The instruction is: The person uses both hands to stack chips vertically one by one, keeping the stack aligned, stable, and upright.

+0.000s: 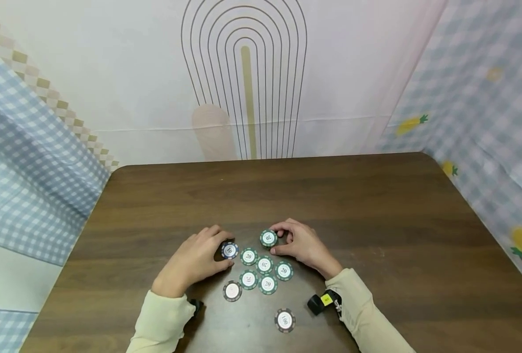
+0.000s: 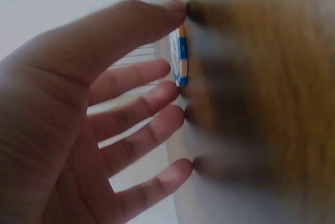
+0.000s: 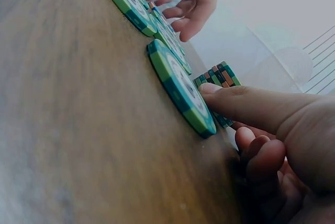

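Note:
My left hand (image 1: 195,260) lies around a blue-and-white poker chip (image 1: 230,250), flat on the table, its thumb and fingers spread on either side. In the left wrist view a fingertip touches the blue chip's edge (image 2: 182,56), while the thumb hides part of it. My right hand (image 1: 302,245) pinches a stack of poker chips (image 1: 268,238) between thumb and index finger, its other fingers curled. The right wrist view shows several green, black and orange layers in the stack (image 3: 225,75). Several green poker chips (image 1: 265,264) lie flat between the hands.
A dark poker chip (image 1: 232,290) with a pale centre lies beside the green ones. Another dark chip (image 1: 284,320), marked 100, lies nearer the front. The brown wooden table (image 1: 261,191) ends at a pale hanging cloth (image 1: 146,98) behind; checked cloths (image 1: 486,122) hang at both sides.

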A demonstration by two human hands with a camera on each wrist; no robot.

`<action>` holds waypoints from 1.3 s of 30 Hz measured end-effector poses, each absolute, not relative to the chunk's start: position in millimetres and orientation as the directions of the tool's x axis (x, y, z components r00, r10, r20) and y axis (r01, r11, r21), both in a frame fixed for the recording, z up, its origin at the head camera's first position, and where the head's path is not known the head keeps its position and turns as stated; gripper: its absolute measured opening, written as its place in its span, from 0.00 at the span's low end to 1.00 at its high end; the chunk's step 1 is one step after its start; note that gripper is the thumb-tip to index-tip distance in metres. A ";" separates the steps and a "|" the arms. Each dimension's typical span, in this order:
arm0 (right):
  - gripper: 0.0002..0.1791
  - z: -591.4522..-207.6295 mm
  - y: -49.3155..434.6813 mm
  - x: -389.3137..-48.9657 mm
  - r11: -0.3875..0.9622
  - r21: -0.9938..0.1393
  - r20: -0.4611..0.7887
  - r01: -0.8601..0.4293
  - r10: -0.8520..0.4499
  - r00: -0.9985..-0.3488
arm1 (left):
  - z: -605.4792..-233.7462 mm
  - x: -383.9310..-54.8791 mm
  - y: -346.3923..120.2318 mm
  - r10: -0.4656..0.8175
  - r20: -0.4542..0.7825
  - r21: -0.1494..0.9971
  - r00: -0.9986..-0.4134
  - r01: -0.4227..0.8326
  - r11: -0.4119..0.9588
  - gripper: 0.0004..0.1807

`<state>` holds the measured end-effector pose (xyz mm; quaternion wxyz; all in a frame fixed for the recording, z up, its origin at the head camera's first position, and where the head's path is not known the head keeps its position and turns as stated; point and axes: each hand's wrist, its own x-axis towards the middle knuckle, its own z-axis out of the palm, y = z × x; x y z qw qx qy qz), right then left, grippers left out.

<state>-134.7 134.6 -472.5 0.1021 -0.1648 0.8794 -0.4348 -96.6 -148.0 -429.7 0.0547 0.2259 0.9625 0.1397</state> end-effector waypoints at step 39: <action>0.23 -475.9 131.4 -133.4 0.569 -0.804 -0.047 -0.172 -0.348 -0.936 | -426.2 -93.6 -135.2 0.410 -0.016 0.234 -0.912 0.395 0.888 0.16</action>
